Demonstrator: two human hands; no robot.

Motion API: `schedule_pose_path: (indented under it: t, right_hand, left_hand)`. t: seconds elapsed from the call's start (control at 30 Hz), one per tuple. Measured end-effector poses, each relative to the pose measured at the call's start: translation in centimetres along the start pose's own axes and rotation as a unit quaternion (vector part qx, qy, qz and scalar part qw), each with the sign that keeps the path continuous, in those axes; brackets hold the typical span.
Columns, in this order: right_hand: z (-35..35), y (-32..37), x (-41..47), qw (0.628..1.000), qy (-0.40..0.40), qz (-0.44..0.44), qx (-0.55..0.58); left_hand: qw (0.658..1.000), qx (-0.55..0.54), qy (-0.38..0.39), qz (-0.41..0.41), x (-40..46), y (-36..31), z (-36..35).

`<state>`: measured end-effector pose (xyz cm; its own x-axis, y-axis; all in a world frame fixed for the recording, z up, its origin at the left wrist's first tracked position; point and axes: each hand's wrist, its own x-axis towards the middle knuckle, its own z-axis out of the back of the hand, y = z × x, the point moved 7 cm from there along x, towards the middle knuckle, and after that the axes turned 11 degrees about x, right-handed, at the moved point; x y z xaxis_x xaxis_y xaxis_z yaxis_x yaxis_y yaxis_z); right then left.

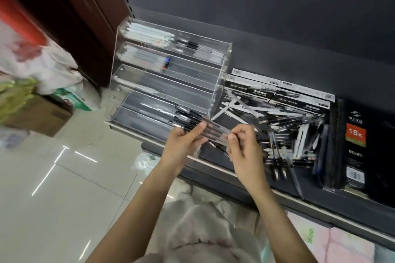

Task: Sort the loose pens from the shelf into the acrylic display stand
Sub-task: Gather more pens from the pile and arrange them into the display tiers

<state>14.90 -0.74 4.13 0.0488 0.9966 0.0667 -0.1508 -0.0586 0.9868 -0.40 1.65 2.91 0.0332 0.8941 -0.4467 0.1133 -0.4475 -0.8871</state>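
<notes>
One acrylic display stand (171, 74) with five stepped tiers is seen at the shelf's (213, 166) left end. Four boxed pen packs (275, 92) are counted at its back edge. The loose pens (284, 132) are too many and too blurred to be counted. Two hands are seen.

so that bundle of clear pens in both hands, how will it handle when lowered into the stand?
The bundle of pens looks stiff but loose: several smooth, round barrels, so they may slide or roll apart. The left hand grips the capped end, the right hand pinches the other. Probably light.
</notes>
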Motion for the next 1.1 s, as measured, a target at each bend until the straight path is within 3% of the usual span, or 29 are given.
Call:
schedule_pose_path:
  t: [0.2,0.3,0.43,0.57,0.67,0.77,0.9,1.1]
  right_hand:
    - [-4.6,1.3,1.4,0.996,0.067,-0.05,0.034]
    - [-7.3,1.8,2.7,0.996,0.073,-0.044,-0.009]
    - [-11.3,3.7,5.4,0.988,0.028,0.038,-0.147]
    - [-13.9,5.9,8.1,0.983,-0.011,0.051,-0.174]
    - [-11.1,8.5,10.3,0.971,-0.113,0.069,-0.199]
    - [-6.2,11.1,13.3,0.934,-0.187,0.11,-0.285]
    - [-3.6,11.5,17.9,0.9,-0.132,0.115,-0.399]
    - [-4.1,10.0,20.9,0.899,-0.003,0.104,-0.426]
  left_hand:
    - [1.0,-0.003,-0.006,0.003,1.0,-0.7,4.8]
    - [1.0,0.009,-0.002,0.01,2.4,-1.3,7.8]
    - [0.999,0.032,0.027,-0.012,4.5,-3.3,11.3]
    - [0.997,0.033,0.051,-0.039,6.6,-5.9,13.7]
    - [0.996,0.029,0.08,-0.032,8.1,-7.2,14.2]
    - [0.993,0.026,0.117,-0.01,9.3,-7.6,14.3]
    - [0.991,0.014,0.13,0.005,10.6,-7.5,14.5]
    - [0.993,-0.032,0.111,0.028,11.7,-7.3,13.8]
